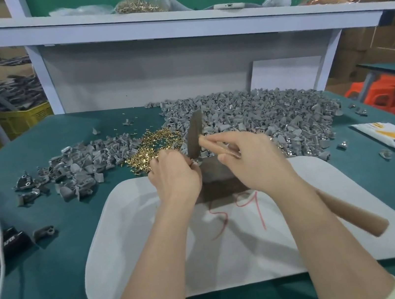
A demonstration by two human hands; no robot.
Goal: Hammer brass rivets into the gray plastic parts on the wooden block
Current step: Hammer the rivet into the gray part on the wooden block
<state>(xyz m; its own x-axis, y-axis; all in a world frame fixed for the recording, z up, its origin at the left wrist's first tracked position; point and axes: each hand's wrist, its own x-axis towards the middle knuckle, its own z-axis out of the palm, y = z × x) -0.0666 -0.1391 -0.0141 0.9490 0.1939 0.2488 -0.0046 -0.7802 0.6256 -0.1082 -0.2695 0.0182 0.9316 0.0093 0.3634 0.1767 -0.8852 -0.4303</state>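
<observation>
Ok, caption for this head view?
Right hand holds hammer above wooden block; left hand pinches small piece there, brass rivets behind.

Your hammer handle (351, 213) is pale bare wood, smooth and matt. Hammer head (195, 134): dull grey metal, no shine. Brass rivets (154, 145) are bright, glossy yellow metal. Gray plastic parts (263, 115): matt moulded plastic, and some in the pile carry shiny metal bits. Wooden block (217, 172) looks dark, worn and rough. White mat (129, 250) under your arms is smooth and matt, with red marker strokes. Table cover (45, 289): green, matt, cloth-like. Shelf frame (120, 29): white paint, smooth.
</observation>
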